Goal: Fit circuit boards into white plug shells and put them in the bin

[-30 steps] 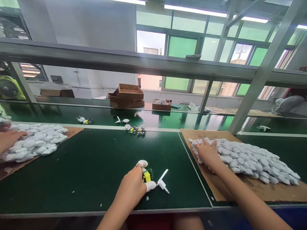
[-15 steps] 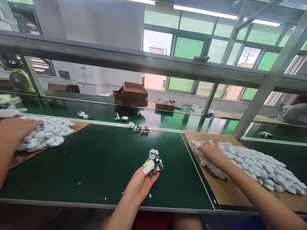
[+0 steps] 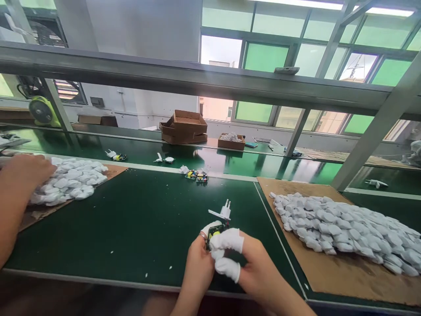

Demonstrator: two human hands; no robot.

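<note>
My left hand (image 3: 200, 263), with a ring and a white finger cot, is closed around a small circuit board (image 3: 212, 233) with green and yellow parts. A white plug piece with two pins (image 3: 225, 210) stands up at the board's far end. My right hand (image 3: 245, 259) wears white finger cots on thumb and fingers. Its fingertips are pinched together against the near right side of the board, and what lies between them cannot be made out. To the right, a pile of small white pouch-like pieces (image 3: 342, 224) lies on a cardboard sheet (image 3: 315, 274).
Another person's hand (image 3: 26, 173) is at a second white pile (image 3: 75, 177) on the left. Loose circuit boards (image 3: 197, 175) and white plug parts (image 3: 164, 159) lie along the bench's pale strip. Cardboard boxes (image 3: 184, 127) stand behind. A metal post (image 3: 371, 140) rises at right.
My right hand has left the right-hand pile and come to the circuit board in my left hand. The board is turned, with the plug pins now pointing up and away.
</note>
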